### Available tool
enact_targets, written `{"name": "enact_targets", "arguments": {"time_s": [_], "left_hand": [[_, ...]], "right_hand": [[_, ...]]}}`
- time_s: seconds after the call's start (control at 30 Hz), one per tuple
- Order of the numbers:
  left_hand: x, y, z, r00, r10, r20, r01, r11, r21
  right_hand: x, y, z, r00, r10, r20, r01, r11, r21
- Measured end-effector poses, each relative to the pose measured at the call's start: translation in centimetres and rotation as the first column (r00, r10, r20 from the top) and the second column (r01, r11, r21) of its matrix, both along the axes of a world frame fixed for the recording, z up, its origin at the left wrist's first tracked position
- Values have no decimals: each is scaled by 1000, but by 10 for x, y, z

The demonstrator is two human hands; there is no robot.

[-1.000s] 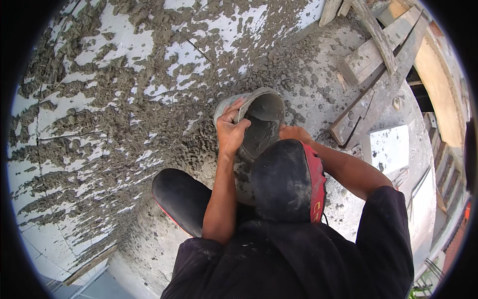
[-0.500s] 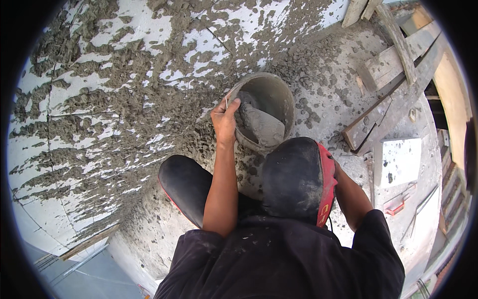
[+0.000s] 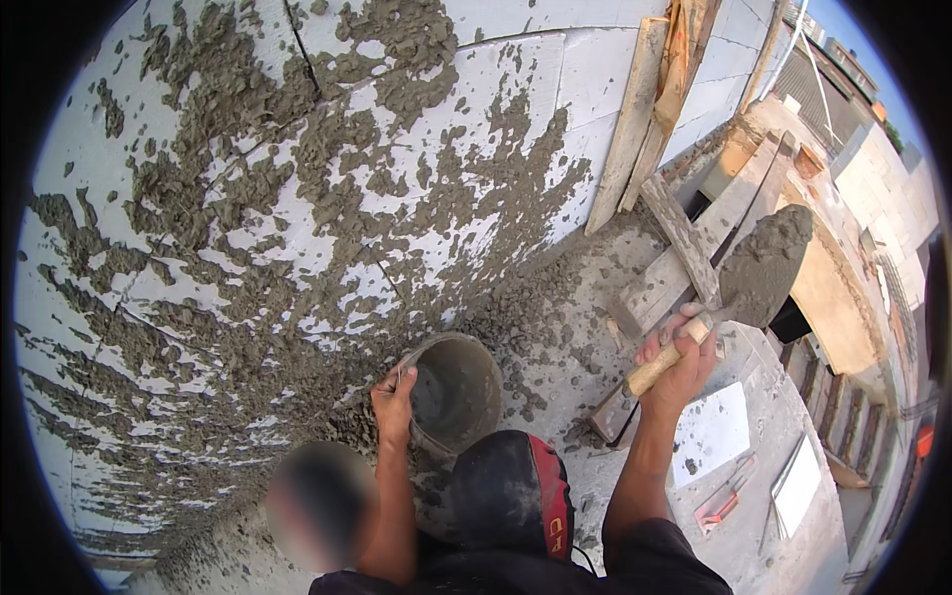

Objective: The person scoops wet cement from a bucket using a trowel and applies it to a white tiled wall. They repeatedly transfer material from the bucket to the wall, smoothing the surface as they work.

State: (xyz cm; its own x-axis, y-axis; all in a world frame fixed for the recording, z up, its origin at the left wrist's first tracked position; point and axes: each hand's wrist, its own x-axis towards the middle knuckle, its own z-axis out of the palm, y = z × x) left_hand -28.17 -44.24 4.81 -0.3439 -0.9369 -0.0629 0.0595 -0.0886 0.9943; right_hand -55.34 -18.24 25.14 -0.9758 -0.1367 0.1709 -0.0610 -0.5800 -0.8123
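Observation:
My left hand [image 3: 394,402] is closed on the left rim of a round grey bucket [image 3: 499,392], next to the foot of the wall. Some grey mortar [image 3: 436,402] coats its inside; how deep it lies I cannot tell. Out to the right, my right hand [image 3: 681,362] grips the wooden handle of a trowel [image 3: 653,373]. The trowel's broad blade points up and to the right, and a heap of wet mortar [image 3: 783,238] rests on it.
A white block wall [image 3: 506,74], splattered with mortar, fills the left and top. Wooden boards [image 3: 635,119] lean there, and mortar-stained planks [image 3: 684,243] lie below. A white slab [image 3: 711,433] and a red-handled tool [image 3: 722,504] lie right of my knee [image 3: 506,491].
My right hand, earlier hidden behind my knee, is now raised at the right with the loaded trowel. My left hand stays on the bucket rim. The view has tilted up and right.

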Motion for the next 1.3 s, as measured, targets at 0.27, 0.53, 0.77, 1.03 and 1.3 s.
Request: {"name": "enact_targets", "arguments": {"time_s": [0.27,0.53,0.77,1.03,1.3], "left_hand": [[-11,15,11,998,-50,33,49,998,24],[-5,15,9,997,-12,75,9,999,45],[-48,14,27,914,-370,168,389,916,-95],[-88,-28,44,652,-649,393,673,734,96],[-59,-47,3,822,-460,336,478,878,33]], "right_hand": [[-94,-27,-89,715,-306,-629,691,448,567],[74,71,-191,590,796,137,-25,-152,988],[54,15,-149,379,895,235,-179,-179,968],[91,-34,-186,71,951,302,255,-310,916],[107,-67,-214,324,937,129,296,-230,927]]}}
